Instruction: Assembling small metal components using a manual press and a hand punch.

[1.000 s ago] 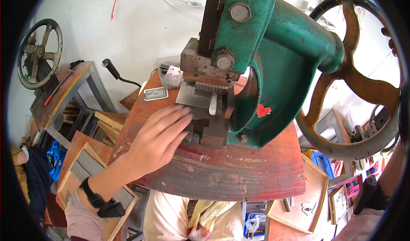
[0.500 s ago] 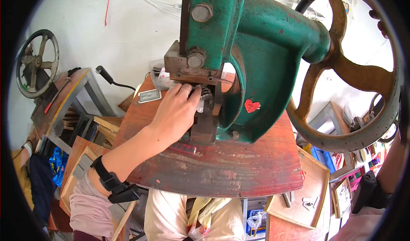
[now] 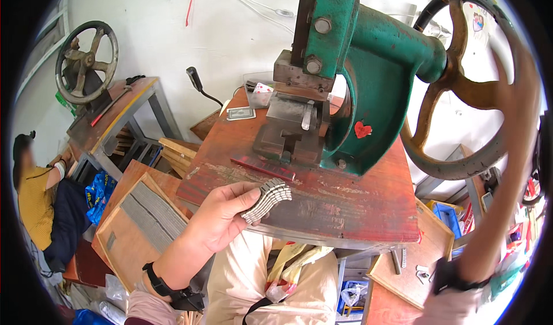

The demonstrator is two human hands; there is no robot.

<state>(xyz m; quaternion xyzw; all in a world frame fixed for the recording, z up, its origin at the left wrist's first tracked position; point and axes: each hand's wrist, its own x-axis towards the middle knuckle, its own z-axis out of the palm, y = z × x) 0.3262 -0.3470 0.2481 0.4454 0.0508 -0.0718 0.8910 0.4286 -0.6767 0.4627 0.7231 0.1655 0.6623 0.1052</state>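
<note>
My left hand (image 3: 222, 214) pinches a curved stack of small grey segmented metal strips (image 3: 268, 200) between thumb and fingers, held above the near edge of the red-brown table. Behind it stands a green hand press (image 3: 368, 89) with a dark steel die block (image 3: 288, 139) under its ram. A short clear or pale piece (image 3: 307, 116) lies on the die. My right hand (image 3: 516, 74) is raised at the far right by the rim of the press's handwheel (image 3: 423, 123). It is smeared by motion, so its fingers and any contact do not show.
A wooden tray of grey strips (image 3: 151, 215) sits at the left, another wooden tray (image 3: 412, 261) with metal bits at the right. A clear box (image 3: 260, 97) stands behind the press. At the far left a person in yellow (image 3: 36, 192) sits by another wheeled press (image 3: 86, 63).
My left hand has come away from the die, toward me, bringing the stack of strips. My right arm has swung further into view beside the handwheel. The whole view has shifted.
</note>
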